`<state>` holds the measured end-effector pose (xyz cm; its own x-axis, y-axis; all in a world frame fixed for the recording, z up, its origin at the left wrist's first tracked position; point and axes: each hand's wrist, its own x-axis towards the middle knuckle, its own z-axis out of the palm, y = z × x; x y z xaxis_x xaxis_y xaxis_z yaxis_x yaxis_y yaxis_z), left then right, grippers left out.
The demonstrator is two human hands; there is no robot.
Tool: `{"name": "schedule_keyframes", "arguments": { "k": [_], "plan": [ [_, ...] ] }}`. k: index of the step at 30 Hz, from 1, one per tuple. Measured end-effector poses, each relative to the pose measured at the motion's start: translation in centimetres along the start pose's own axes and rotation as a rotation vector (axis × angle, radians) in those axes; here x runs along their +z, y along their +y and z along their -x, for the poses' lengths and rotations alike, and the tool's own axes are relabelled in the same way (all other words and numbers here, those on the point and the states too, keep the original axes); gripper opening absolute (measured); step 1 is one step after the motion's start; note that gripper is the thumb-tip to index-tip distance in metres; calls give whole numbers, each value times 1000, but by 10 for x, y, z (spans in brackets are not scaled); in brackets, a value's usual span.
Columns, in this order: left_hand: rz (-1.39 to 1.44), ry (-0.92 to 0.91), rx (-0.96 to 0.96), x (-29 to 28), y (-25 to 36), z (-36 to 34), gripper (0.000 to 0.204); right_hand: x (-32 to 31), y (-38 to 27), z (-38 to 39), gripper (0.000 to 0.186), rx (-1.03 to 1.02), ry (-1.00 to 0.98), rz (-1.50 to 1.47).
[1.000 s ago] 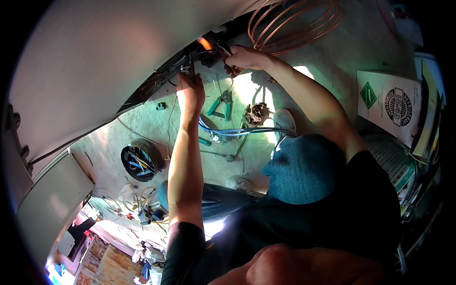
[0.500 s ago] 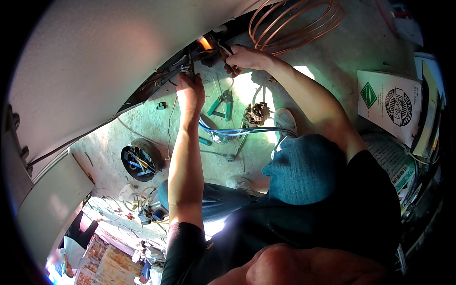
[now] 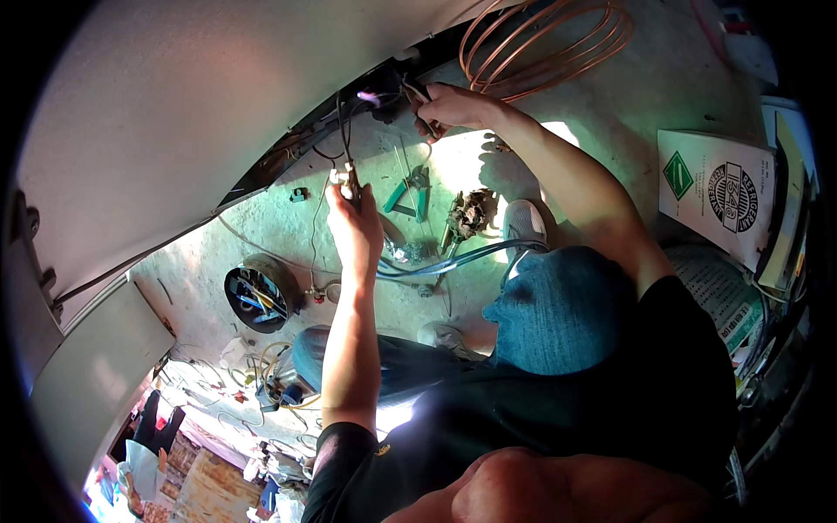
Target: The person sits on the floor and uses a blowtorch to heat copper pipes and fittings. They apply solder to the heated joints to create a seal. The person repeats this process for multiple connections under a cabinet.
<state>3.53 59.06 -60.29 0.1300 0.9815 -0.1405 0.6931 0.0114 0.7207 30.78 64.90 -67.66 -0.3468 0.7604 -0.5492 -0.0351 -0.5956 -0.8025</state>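
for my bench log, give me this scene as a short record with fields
left hand: gripping a metal torch-like handle with thin tubes running upward
right hand: gripping a slim dark-handled tool
flame: small purple-white flame by the shadowed edge of a large pale panel
floor: green-handled metal pliers, round dark container with assorted tools inside
upper right: loose coil of copper tubing
far right: white box with green diamond

Left hand (image 3: 356, 234) and torch (image 3: 350, 183) drawn back from the pale panel (image 3: 174, 113); orange flame now small and violet (image 3: 370, 98); hoses (image 3: 453, 263) sagging lower; background person (image 3: 142, 466) more fully in view.
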Motion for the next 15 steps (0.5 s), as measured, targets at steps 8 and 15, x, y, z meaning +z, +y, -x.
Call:
{"name": "schedule_keyframes", "arguments": {
  "k": [8,15],
  "plan": [
    [78,75,-175,-38,-28,72,24,-4,8,-3,10,-1,-3,-12],
    [46,98,-159,-46,-47,108,22,-1,1,0,10,11,-7,28]
  ]
}}
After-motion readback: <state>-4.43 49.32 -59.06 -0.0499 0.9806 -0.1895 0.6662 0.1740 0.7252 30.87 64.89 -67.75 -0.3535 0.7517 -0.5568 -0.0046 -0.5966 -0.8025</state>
